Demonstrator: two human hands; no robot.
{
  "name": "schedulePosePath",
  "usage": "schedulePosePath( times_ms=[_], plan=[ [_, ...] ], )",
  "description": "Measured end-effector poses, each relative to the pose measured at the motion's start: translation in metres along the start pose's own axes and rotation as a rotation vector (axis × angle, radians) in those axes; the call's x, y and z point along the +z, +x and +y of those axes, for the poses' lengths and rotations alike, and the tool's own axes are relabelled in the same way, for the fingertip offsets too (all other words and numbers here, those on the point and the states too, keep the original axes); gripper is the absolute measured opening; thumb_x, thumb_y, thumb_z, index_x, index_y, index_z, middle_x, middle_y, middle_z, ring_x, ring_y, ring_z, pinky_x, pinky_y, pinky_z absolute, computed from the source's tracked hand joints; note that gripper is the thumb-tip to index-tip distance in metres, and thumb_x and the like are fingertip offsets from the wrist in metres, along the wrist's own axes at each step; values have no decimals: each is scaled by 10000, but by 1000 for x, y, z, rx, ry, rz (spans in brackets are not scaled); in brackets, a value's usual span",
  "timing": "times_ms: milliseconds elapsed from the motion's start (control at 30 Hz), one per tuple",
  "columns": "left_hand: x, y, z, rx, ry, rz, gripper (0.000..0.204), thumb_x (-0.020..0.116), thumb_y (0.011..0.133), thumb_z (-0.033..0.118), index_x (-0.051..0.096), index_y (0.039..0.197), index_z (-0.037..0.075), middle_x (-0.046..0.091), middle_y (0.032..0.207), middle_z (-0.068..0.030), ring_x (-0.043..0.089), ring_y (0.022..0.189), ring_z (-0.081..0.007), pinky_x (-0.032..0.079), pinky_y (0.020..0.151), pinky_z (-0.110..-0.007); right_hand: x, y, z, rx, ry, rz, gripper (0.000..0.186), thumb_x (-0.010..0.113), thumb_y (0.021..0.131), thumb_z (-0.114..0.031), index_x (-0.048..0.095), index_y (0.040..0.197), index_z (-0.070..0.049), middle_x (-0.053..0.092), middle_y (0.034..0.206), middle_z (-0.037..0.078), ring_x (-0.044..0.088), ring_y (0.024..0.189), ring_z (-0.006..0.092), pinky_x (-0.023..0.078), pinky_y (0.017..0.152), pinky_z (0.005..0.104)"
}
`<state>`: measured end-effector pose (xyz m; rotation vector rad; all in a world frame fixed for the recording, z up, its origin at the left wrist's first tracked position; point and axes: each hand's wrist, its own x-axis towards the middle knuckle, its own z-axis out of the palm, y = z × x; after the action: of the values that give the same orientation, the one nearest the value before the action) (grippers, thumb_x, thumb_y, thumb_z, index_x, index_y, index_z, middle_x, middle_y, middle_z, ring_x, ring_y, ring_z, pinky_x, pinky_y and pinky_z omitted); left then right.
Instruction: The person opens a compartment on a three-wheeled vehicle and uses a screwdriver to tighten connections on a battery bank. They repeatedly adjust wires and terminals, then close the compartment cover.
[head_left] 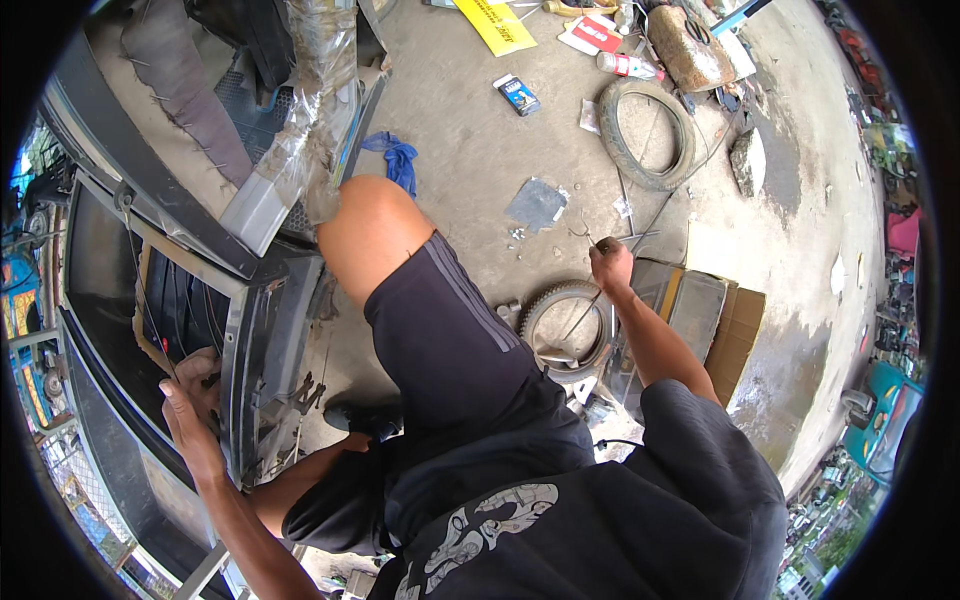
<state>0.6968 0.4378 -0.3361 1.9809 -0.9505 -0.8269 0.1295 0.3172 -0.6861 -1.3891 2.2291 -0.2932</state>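
Note:
My left hand (196, 412) is at the left, beside an opening in the dark vehicle panel (243, 365). Its fingers are stretched and apart, and a thin dark cable (150, 320) runs down close to the fingertips. Out to the right over the floor, my right hand (612, 265) is closed around a thin metal tool (590, 238) with a small curved end. A long dark cable or rod (648, 222) passes by this hand; whether the hand also grips it I cannot tell.
Wrapped in clear plastic, a grey post (320, 90) stands by my knee. A blue cloth (398, 160) lies beyond it. Two tyres, one farther off (682, 165) and one nearer (530, 318), rest on concrete. Near my right forearm is a cardboard box (737, 340); a rusty tank (690, 50) lies far right.

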Motion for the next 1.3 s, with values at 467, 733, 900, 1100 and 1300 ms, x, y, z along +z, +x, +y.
schedulePosePath(
  times_ms=[467,733,900,1100,1300],
  plan=[
    [-2,-3,-9,108,-60,44,654,360,1060,499,624,1093,-99,646,1126,-191,645,1019,-272,509,949,-421,-51,-12,21,147,57,-368,216,692,747,-185,703,784,28,648,688,147,616,604,249,492,591,355],
    [-3,-6,-14,284,-150,243,535,428,1066,393,629,1129,-99,656,1157,-183,628,1091,-252,480,1007,-387,-108,-48,-54,15,736,-394,164,694,871,-161,677,838,-1,552,656,1,466,551,98,372,501,266],
    [11,-31,13,615,18,515,288,530,1036,219,637,1054,-47,652,1151,-144,596,1063,-199,437,983,-320,-161,-57,-131,-243,890,-383,195,711,893,-212,672,868,-24,565,682,6,489,586,94,398,514,249],
    [47,-58,42,699,-159,331,181,572,1002,132,623,957,-36,631,1021,-130,576,915,-166,458,848,-284,-207,-68,-210,-608,1016,-337,196,702,921,-226,667,877,-38,587,709,1,509,575,74,409,506,221],
    [78,-56,40,574,-329,8,136,632,971,115,641,1006,-16,622,942,-57,552,812,-101,450,734,-236,-226,-90,-268,-794,1147,-339,184,699,923,-200,666,931,-19,603,742,31,517,584,78,411,487,219]
  ],
)
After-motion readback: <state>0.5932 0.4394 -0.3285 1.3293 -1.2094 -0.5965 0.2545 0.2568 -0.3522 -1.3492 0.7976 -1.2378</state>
